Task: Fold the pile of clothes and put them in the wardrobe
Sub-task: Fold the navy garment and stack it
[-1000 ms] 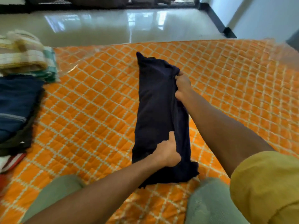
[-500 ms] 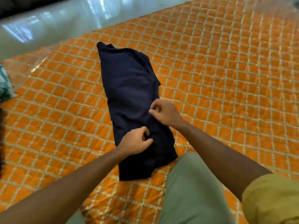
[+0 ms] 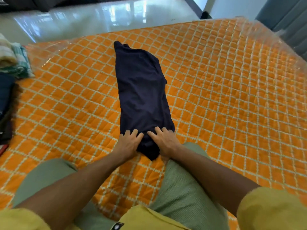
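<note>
A dark navy garment (image 3: 142, 90) lies folded into a long narrow strip on the orange quilted bed cover (image 3: 224, 97), running away from me. My left hand (image 3: 128, 144) and my right hand (image 3: 163, 141) lie side by side on the strip's near end. Both have their fingers spread flat over the fabric. The near tip of the garment shows between the two hands.
A stack of clothes sits at the left edge: striped and checked pieces (image 3: 15, 62) on top, dark blue ones (image 3: 5, 97) below. My green-trousered knees (image 3: 182, 188) lie just before the garment. A glossy white floor (image 3: 99, 19) lies beyond the bed.
Both hands have slid down the strip to its near end. They pinched the fabric before; now the fingers lie flat and spread on it.
</note>
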